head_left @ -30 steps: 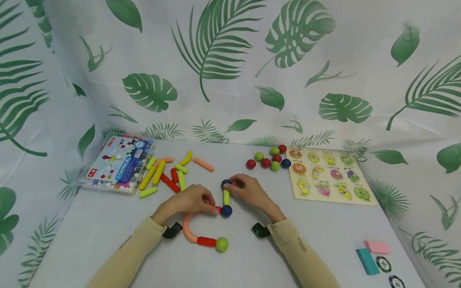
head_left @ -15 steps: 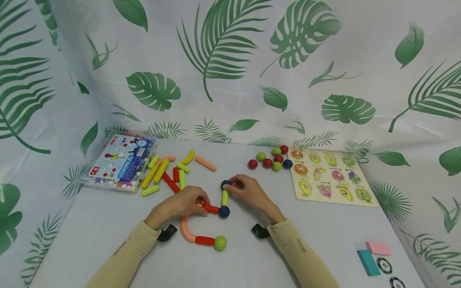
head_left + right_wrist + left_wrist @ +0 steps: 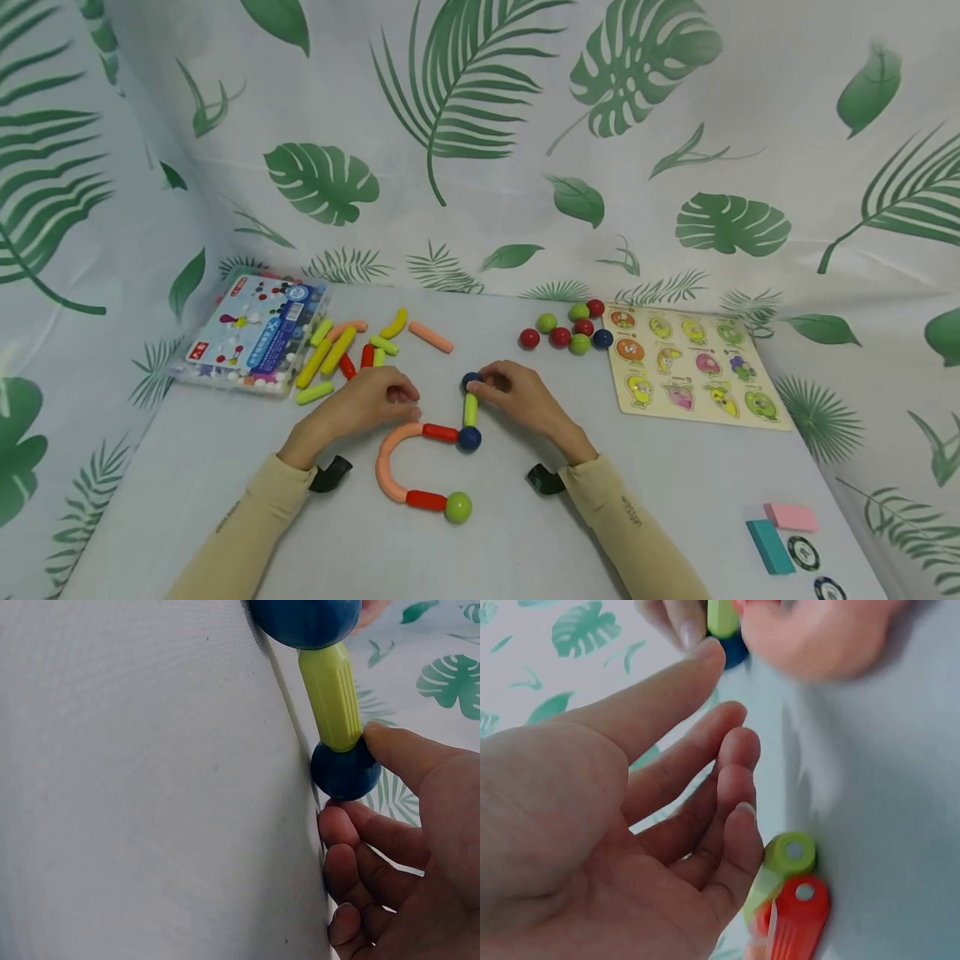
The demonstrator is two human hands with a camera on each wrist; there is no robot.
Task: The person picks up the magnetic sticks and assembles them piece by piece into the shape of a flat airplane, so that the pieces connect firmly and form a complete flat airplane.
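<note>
On the table lies a joined chain of toy rods and balls. A green ball (image 3: 459, 507) ends it, followed by a red rod (image 3: 426, 500), a curved salmon piece (image 3: 385, 467), another red rod (image 3: 440, 432), a dark blue ball (image 3: 469, 438), a yellow-green rod (image 3: 470, 410) and a second dark blue ball (image 3: 346, 770). My right hand (image 3: 517, 398) pinches that far blue ball between thumb and fingers. My left hand (image 3: 365, 406) hovers just behind the salmon curve, holding nothing, thumb and fingertips apart in the left wrist view.
Several loose rods, including a yellow rod (image 3: 339, 350), lie behind my left hand, beside a clear kit box (image 3: 251, 329). Red, green and blue balls (image 3: 560, 337) cluster at the back, next to a fruit sticker board (image 3: 693, 367). Pink (image 3: 792, 517) and teal blocks (image 3: 770, 547) lie front right.
My left hand has let go of the red rod beside the near blue ball and moved left and slightly back. The right hand stays on the far blue ball.
</note>
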